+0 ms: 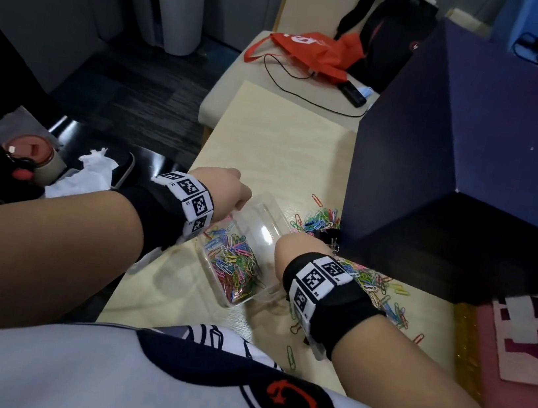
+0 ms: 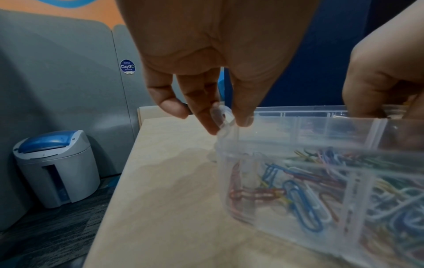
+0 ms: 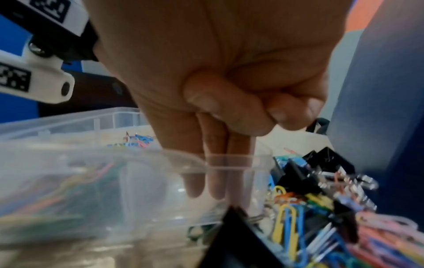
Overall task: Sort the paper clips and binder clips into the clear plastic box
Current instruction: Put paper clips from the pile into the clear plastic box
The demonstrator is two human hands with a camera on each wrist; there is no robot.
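Nearest the person's chest, loose paper clips [image 1: 391, 305] lie scattered on the pale bench [image 1: 286, 144], spreading under and beyond the right forearm. Between the wrists sits the clear plastic box [image 1: 249, 235], tilted, one compartment already holding a bright tangle of clips. It looks light, thin-walled and slick, likely to skid or flex, so its rim and small tab seem the safest places to take it. The left hand [image 2: 206, 63] pinches that tab at the box's left corner with fingertips [image 2: 207, 125]. The right hand [image 3: 220, 90] has straight fingers reaching down inside the box at its right end, the rest curled, holding nothing that I can make out. Black binder clips [image 3: 321, 172] wait just beyond, beside a dark blue block [image 1: 476, 146]
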